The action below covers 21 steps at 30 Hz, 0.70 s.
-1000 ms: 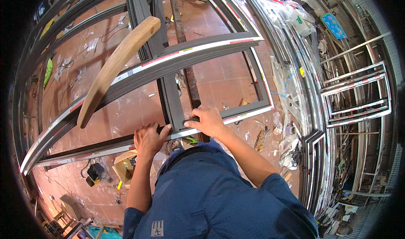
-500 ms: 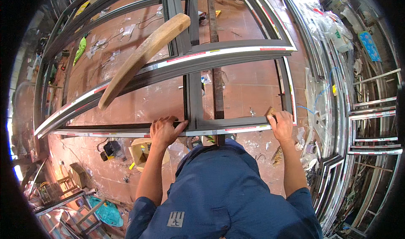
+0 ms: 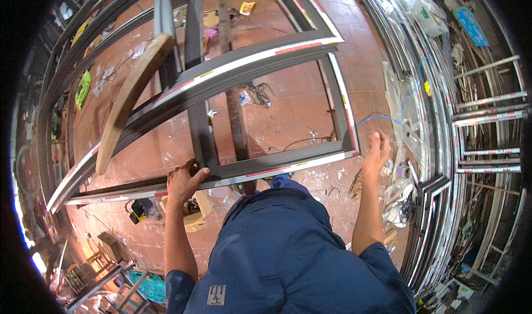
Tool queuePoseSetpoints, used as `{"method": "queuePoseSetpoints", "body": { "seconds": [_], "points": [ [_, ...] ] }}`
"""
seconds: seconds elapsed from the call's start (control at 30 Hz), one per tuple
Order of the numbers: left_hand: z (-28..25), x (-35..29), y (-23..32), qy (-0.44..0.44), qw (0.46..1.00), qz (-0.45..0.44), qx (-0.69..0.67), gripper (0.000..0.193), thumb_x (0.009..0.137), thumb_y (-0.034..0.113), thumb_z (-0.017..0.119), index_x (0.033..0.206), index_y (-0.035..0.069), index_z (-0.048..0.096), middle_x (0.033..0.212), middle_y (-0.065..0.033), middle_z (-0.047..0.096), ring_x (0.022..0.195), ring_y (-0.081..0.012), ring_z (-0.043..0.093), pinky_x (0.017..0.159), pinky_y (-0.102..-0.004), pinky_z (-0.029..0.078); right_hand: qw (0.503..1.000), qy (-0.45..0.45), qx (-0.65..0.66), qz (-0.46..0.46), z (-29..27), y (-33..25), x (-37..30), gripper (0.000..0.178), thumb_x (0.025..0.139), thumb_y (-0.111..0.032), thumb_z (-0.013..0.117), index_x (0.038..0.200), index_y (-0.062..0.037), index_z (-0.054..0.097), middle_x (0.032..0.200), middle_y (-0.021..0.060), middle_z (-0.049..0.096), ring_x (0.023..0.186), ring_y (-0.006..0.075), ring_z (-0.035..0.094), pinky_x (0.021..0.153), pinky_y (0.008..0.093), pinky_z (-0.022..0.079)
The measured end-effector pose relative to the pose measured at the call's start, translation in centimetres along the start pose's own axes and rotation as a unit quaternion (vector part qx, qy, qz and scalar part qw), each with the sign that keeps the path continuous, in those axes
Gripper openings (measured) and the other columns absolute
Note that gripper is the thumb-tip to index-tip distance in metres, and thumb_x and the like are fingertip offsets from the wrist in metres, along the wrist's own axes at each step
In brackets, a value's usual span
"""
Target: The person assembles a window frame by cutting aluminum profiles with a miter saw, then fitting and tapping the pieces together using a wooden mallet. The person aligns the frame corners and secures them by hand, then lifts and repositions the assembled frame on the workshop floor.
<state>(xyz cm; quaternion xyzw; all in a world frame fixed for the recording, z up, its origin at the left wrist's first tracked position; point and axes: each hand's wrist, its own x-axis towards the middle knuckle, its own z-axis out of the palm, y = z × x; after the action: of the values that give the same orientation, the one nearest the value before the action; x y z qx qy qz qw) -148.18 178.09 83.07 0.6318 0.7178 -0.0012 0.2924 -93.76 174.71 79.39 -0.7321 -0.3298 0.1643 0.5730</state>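
A dark grey metal window frame [image 3: 266,164] with white-and-red protective tape along its edges lies in front of me, its near rail at my waist. My left hand [image 3: 184,184] grips that near rail, fingers over the top beside the crossbar [image 3: 200,131]. My right hand [image 3: 377,152] is off the frame, just right of its near corner, with fingers raised and nothing visible in them. Another similar taped frame [image 3: 244,57] lies beyond the near one. A curved wooden bar [image 3: 132,100] slants across the view over the frames' left part.
Long metal profiles [image 3: 438,147] are stacked along the right side, near plastic bags [image 3: 426,17]. On the tiled floor [image 3: 288,109] lie a black cable [image 3: 259,94], scraps and a cardboard box [image 3: 195,214]. A teal bag [image 3: 145,285] sits at the lower left.
My right hand has let go of the frame's near right corner and is now apart from it. The frame has shifted left and tilted in view; my left hand still holds it.
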Motion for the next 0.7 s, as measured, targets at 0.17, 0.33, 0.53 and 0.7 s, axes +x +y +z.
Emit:
{"method": "queuePoseSetpoints", "body": {
  "seconds": [0.17,0.33,0.53,0.7],
  "points": [
    [0.8,1.0,1.8,-0.028,0.997,-0.03,-0.067,0.082,0.079,0.06,0.084,0.137,0.005,0.07,0.116,-0.0217,0.079,0.114,-0.0397,0.075,0.105,-0.0482,0.054,0.968,-0.165,-0.01,0.191,-2.0,-0.9,1.2,0.051,0.11,-0.041,0.063,0.141,-0.0015,0.065,0.124,0.0087,0.072,0.109,0.0207,0.068,0.095,0.0359,0.055],
    [0.8,1.6,1.6,-0.078,0.982,-0.053,-0.165,0.079,0.081,0.052,0.087,0.136,-0.001,0.069,0.115,-0.0197,0.08,0.107,-0.0317,0.077,0.1,-0.0424,0.056,0.917,-0.342,-0.063,0.197,-0.8,0.0,1.1,0.075,0.097,-0.05,0.077,0.147,0.0038,0.06,0.115,0.0092,0.073,0.097,0.0167,0.067,0.08,0.0323,0.055],
    [1.0,1.7,1.0,-0.091,0.971,-0.045,-0.218,0.071,0.084,0.039,0.086,0.135,-0.005,0.066,0.116,-0.0179,0.078,0.104,-0.0261,0.075,0.098,-0.0391,0.056,0.919,-0.309,0.089,0.229,-1.3,2.9,1.1,0.065,0.1,-0.05,0.073,0.137,0.0045,0.065,0.1,0.0037,0.074,0.089,0.013,0.066,0.075,0.0281,0.053],
    [1.0,1.8,0.7,-0.096,0.961,-0.071,-0.249,0.067,0.085,0.033,0.087,0.135,-0.005,0.066,0.119,-0.0156,0.077,0.104,-0.0245,0.074,0.097,-0.0365,0.056,0.846,-0.301,0.247,0.364,-3.3,7.1,0.3,0.046,0.109,-0.048,0.064,0.121,-0.0047,0.074,0.105,0.0047,0.078,0.092,0.0131,0.072,0.077,0.0307,0.056]
  ]
}}
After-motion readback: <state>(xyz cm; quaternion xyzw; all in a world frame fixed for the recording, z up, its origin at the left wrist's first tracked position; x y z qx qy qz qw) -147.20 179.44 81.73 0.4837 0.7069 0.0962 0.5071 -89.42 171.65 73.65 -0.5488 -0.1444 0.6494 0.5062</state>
